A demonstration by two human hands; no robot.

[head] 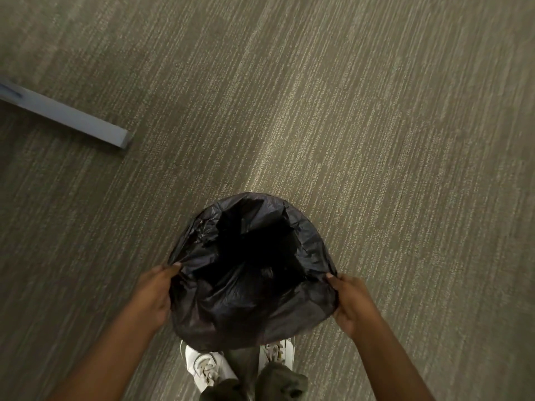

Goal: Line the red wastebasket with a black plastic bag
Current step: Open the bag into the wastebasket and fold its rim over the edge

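Observation:
A black plastic bag point(254, 308) is spread wide in a round shape low in the head view, its mouth open and dark inside. The bag covers whatever is beneath it; no red of the wastebasket shows. My left hand point(153, 293) pinches the bag's left edge. My right hand point(351, 302) pinches the right edge. Both hands hold the rim apart at about the same height.
Grey-beige striped carpet point(347, 111) fills the view. A pale blue-grey bar point(66, 115), like a furniture foot, lies on the floor at the left. My white sneakers point(207, 366) stand just below the bag.

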